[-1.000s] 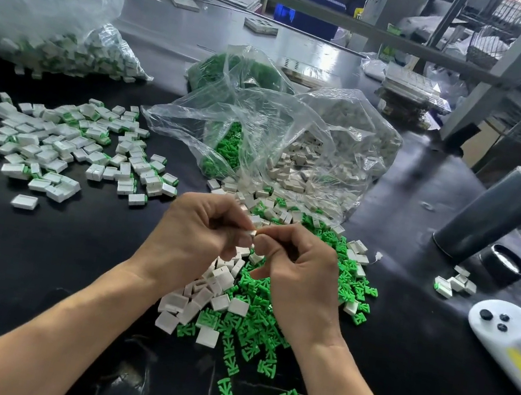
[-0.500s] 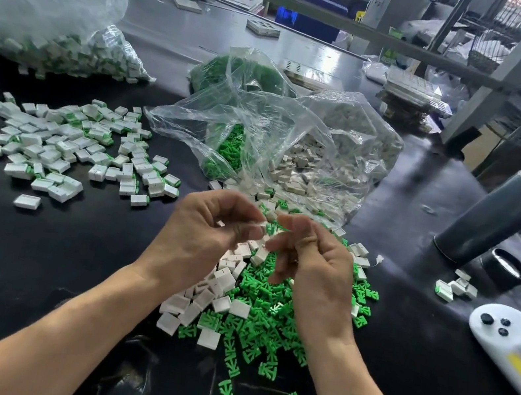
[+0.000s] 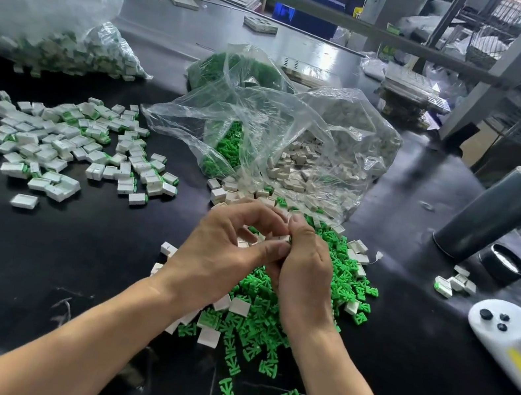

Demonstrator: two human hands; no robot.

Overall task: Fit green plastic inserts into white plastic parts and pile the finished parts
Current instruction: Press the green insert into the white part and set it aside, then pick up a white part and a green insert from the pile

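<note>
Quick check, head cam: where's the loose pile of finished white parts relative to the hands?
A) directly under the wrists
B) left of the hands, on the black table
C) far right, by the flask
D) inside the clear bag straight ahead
B: the pile of finished white parts lies spread on the black table, left of the left hand and right hand.

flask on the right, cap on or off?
Off. The dark flask stands upright with its steel mouth bare; its black cap sits beside it on the table.

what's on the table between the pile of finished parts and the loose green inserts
Bare black table separates the finished pile from the green inserts, in the head view.
</note>
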